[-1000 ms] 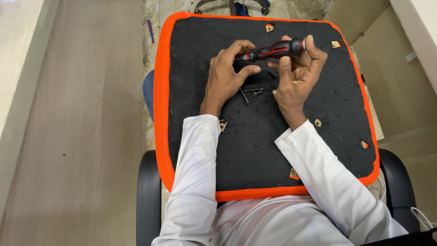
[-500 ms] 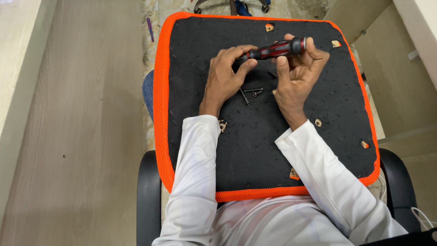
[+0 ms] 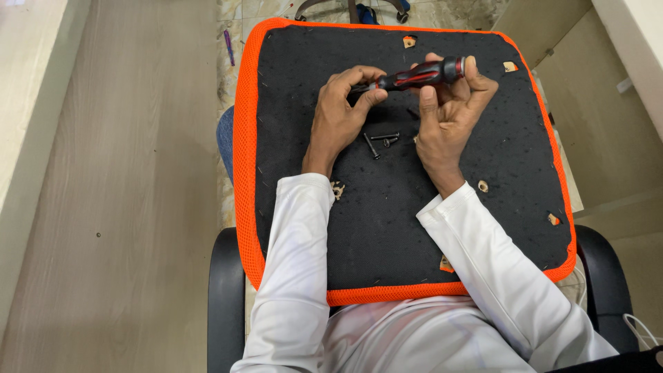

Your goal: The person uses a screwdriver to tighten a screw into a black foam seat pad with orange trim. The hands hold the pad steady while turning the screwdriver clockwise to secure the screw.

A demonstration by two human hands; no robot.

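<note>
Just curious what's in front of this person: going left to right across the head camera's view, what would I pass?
Wooden floor → orange cushion edge → left hand → loose screws → right hand, gripping the red-and-black screwdriver.

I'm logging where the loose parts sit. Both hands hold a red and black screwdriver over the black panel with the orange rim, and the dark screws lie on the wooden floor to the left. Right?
Not quite. In the head view the screws lie on the black panel, between the left hand and right hand, not on the floor. Both hands do hold the red and black screwdriver above it.
</note>
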